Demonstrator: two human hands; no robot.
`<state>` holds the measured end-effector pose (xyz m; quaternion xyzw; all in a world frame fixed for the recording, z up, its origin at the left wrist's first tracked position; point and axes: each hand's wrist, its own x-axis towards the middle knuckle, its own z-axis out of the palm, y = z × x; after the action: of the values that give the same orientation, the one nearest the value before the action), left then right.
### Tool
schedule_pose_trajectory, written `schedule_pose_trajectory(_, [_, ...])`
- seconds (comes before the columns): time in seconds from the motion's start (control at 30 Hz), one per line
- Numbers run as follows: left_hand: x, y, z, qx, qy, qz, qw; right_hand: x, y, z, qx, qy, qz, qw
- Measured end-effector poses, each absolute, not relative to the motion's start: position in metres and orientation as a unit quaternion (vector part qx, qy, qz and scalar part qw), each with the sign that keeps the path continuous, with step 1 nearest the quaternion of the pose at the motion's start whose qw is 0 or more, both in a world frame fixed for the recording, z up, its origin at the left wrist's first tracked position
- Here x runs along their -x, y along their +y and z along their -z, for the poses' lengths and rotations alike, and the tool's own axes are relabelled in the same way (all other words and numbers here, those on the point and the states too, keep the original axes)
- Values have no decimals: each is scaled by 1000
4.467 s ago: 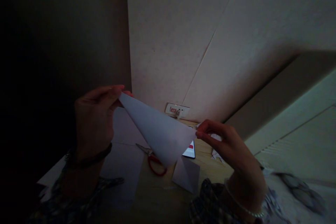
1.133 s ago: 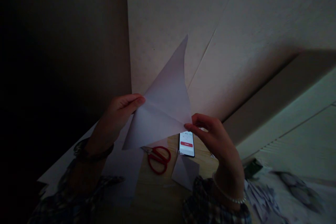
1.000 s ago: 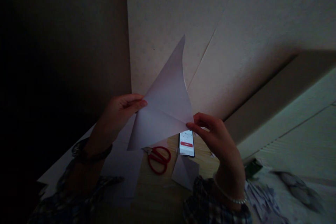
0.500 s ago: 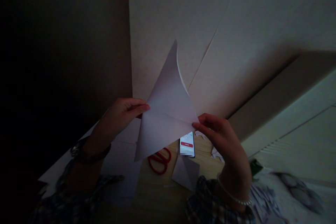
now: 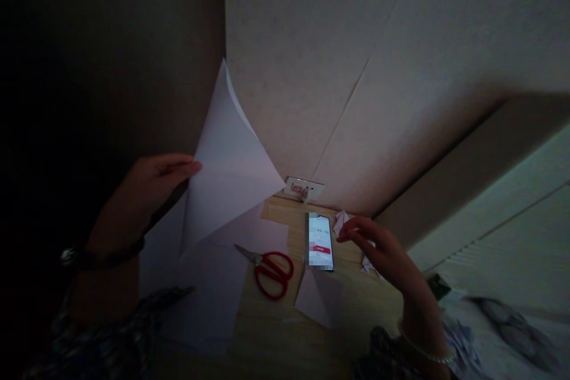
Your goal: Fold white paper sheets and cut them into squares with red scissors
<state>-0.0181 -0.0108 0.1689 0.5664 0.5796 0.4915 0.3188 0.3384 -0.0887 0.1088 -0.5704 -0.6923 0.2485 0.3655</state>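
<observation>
My left hand (image 5: 162, 181) pinches the left edge of a white folded sheet of paper (image 5: 229, 166), raised above the table. The sheet is doubled into a triangle-like shape, its upper point standing up and its right corner free in the air. My right hand (image 5: 371, 243) hovers just right of a lit phone (image 5: 319, 243), fingers loosely bent and nothing visible in them. Below the sheet lie scissors (image 5: 271, 273) with red handles, blades pointing left. Beside them is a smaller folded piece of paper (image 5: 316, 300), near the phone's lower end.
White sheets (image 5: 209, 297) cover the left part of the wooden table (image 5: 267, 338). Small folded paper pieces (image 5: 341, 221) lie behind and under my right hand. A wall socket (image 5: 304, 189) with a plug sits above the table's back edge. Paper scraps (image 5: 463, 344) lie at the lower right.
My right hand has let go of the paper's right corner and moved slightly right and down. My left hand has carried the sheet left, uncovering the scissors' blades, more of the phone and the socket.
</observation>
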Motion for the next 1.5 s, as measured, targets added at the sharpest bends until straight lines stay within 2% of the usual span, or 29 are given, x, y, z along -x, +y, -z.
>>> schedule_pose_trajectory(0.2, [22,-6,-163,-555,562,-501,354,-351,-79,-49,585,-646,-325,367])
schedule_pose_trajectory(0.33, [22,-5,-162,-547,560,-506,361,-350,-76,-38,556,-578,-215,557])
schedule_pose_trajectory(0.37, [22,-6,-162,-540,563,-510,362,-350,-77,-37,536,-557,-217,596])
schedule_pose_trajectory(0.43, [22,-7,-163,-531,567,-510,370,-353,-79,-36,516,-533,-255,620])
schedule_pose_trajectory(0.5, [22,-8,-164,-526,570,-507,376,-356,-82,-36,547,-533,-278,582])
schedule_pose_trajectory(0.63, [22,-8,-164,-528,573,-504,374,-358,-87,-38,626,-582,-253,454])
schedule_pose_trajectory(0.77, [22,-6,-163,-548,569,-490,368,-351,-89,-40,627,-631,-237,391])
schedule_pose_trajectory(1.07, [27,6,-151,-580,619,-425,316,-354,-83,-25,629,-636,-261,363])
schedule_pose_trajectory(1.5, [34,10,-145,-603,620,-409,290,-356,-81,-17,614,-647,-302,336])
